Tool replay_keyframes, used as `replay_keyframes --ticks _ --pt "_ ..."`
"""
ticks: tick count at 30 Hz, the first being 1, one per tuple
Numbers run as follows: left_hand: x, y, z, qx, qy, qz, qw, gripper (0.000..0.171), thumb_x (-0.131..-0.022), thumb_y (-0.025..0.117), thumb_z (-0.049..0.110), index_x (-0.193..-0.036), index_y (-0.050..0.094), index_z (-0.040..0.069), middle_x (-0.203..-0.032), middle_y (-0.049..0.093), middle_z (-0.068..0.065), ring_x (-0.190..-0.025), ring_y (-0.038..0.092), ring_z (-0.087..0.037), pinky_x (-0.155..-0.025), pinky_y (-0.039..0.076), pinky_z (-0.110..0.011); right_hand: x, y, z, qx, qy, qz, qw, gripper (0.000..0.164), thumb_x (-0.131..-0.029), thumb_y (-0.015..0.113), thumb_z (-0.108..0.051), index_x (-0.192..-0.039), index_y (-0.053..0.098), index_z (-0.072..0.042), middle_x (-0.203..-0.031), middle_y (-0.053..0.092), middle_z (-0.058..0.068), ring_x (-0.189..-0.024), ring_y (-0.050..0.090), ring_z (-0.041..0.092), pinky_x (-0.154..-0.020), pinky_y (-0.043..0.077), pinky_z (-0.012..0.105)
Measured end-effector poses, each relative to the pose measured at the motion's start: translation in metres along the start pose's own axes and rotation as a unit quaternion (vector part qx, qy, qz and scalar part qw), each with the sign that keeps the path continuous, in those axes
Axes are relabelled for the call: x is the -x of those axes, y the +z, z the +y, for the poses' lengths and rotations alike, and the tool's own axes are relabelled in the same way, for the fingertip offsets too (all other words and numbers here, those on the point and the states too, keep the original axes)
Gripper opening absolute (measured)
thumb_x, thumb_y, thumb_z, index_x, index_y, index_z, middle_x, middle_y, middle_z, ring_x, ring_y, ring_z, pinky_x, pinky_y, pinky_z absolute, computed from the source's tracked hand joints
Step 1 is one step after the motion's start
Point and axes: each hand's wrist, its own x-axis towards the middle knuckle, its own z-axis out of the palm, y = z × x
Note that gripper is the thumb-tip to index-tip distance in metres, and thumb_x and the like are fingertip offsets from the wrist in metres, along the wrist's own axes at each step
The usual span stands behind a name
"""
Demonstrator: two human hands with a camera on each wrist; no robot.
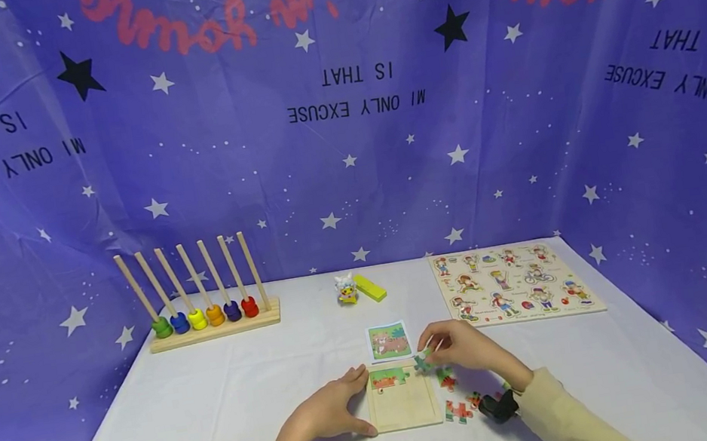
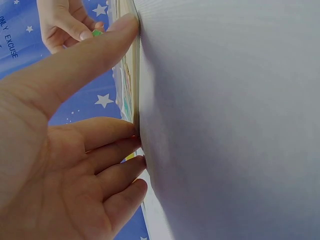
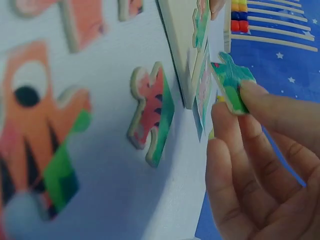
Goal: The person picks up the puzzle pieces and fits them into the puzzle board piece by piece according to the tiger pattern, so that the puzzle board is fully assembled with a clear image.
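My right hand (image 1: 463, 346) pinches a green jigsaw piece (image 3: 232, 82) between thumb and fingers, near the upper right corner of a square wooden puzzle tray (image 1: 405, 408). Joined pieces (image 1: 387, 378) in green and orange lie along the tray's top left. My left hand (image 1: 328, 409) rests at the tray's left side, thumb at the lower corner and fingers at the upper one; in the left wrist view its fingertips (image 2: 131, 129) touch the edge. Beyond the tray lies a picture card (image 1: 390, 342) of an animal on green. Several loose orange, red and green pieces (image 1: 457, 411) lie right of the tray.
At the back left stands a wooden peg rack (image 1: 215, 332) with coloured beads. A small figurine (image 1: 346, 290) and a yellow-green block (image 1: 370, 288) sit at the back middle. A peg puzzle board (image 1: 517, 284) with figures lies back right. A purple starry curtain (image 1: 387, 170) hangs behind.
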Motion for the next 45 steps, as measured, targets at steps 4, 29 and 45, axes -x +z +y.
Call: replay_keyframes --ticks 4,29,45 --pt "0.0 0.0 0.0 -0.001 0.0 -0.001 1.0 0.095 -0.073 0.082 0.04 -0.144 0.039 -0.004 -0.153 0.032 -0.016 -0.14 0.029 -0.036 -0.111 0.029 -0.051 -0.005 0.001 -0.002 0.006 -0.015 -0.011 1.0 0.011 -0.086 0.074 -0.012 -0.096 0.071 -0.013 -0.085 0.068 -0.005 -0.075 0.062 0.01 -0.065 0.053 0.026" --pt "-0.001 0.0 0.0 -0.007 -0.002 -0.001 1.0 0.094 -0.073 0.081 0.042 -0.144 0.039 -0.003 -0.153 0.032 -0.015 -0.14 0.029 -0.036 -0.11 0.03 -0.051 -0.031 0.012 -0.008 0.043 -0.033 -0.078 0.995 0.006 -0.084 0.073 -0.002 -0.087 0.073 -0.008 -0.083 0.07 0.001 -0.071 0.06 0.006 -0.065 0.052 0.023" --pt "-0.003 0.001 -0.003 -0.013 0.001 0.0 0.9999 0.095 -0.073 0.082 0.042 -0.144 0.039 -0.003 -0.153 0.032 -0.016 -0.14 0.029 -0.035 -0.111 0.03 -0.048 -0.03 0.019 -0.007 0.057 -0.021 -0.074 0.995 0.013 -0.078 0.08 -0.009 -0.087 0.071 -0.011 -0.079 0.065 -0.003 -0.069 0.057 0.009 -0.062 0.05 0.022"
